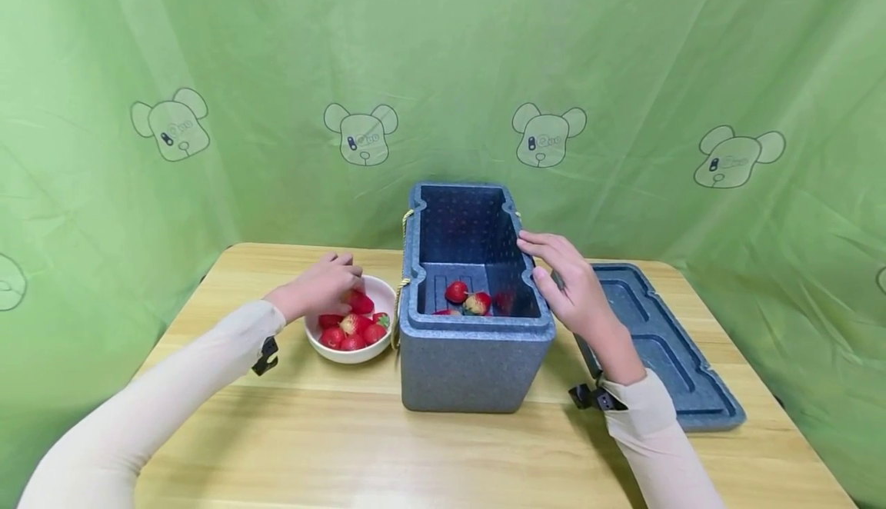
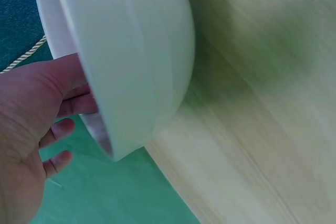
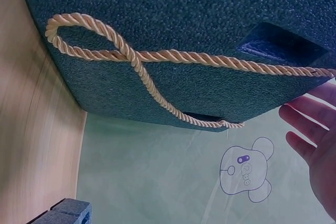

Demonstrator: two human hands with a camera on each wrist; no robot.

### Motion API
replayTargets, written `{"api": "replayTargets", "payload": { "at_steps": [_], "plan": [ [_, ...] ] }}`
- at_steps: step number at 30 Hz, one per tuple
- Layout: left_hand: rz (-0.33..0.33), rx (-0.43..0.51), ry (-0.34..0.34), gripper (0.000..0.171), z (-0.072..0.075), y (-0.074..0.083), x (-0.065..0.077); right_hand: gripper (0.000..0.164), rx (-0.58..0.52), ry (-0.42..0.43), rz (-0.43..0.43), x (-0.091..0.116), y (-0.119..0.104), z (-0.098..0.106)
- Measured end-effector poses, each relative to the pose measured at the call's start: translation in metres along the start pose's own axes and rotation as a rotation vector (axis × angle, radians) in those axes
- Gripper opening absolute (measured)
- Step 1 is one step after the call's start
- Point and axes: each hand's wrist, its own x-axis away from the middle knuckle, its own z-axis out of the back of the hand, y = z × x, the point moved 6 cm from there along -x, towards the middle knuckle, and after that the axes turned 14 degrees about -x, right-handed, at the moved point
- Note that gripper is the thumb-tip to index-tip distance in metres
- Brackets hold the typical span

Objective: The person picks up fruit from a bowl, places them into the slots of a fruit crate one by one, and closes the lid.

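In the head view my left hand (image 1: 323, 287) reaches over the rim of a white bowl (image 1: 320, 349) holding several red strawberries (image 1: 354, 325). Its fingertips are down among the fruit beside one strawberry (image 1: 360, 303). From the left wrist, the bowl wall hides the thumb and finger ends, so a grip cannot be made out. My right hand (image 1: 569, 282) rests with extended fingers on the right rim of a blue-grey foam box (image 1: 477, 370). A few strawberries (image 1: 477, 304) lie on the box floor at its near end.
The box's lid (image 1: 681, 370) lies on the wooden table (image 1: 311, 447) to the right, partly behind my right forearm. A twisted rope handle (image 3: 173, 56) hangs on the box's side. A green curtain (image 1: 443, 32) with bear-head prints encloses the table.
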Motion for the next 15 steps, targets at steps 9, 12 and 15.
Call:
{"api": "replayTargets", "payload": {
  "at_steps": [9, 12, 15],
  "plan": [
    [0.031, 0.042, 0.032, 0.037, 0.017, -0.006, 0.005, 0.037, -0.001, -0.006, -0.005, 0.001, 0.003, 0.001],
    [0.045, 0.054, 0.042, 0.037, 0.02, -0.009, 0.007, 0.04, -0.006, -0.01, 0.0, 0.001, 0.004, 0.0],
    [0.07, 0.079, 0.051, 0.038, 0.024, -0.012, 0.008, 0.042, -0.003, -0.005, 0.014, 0.001, 0.004, 0.001]
  ]
}}
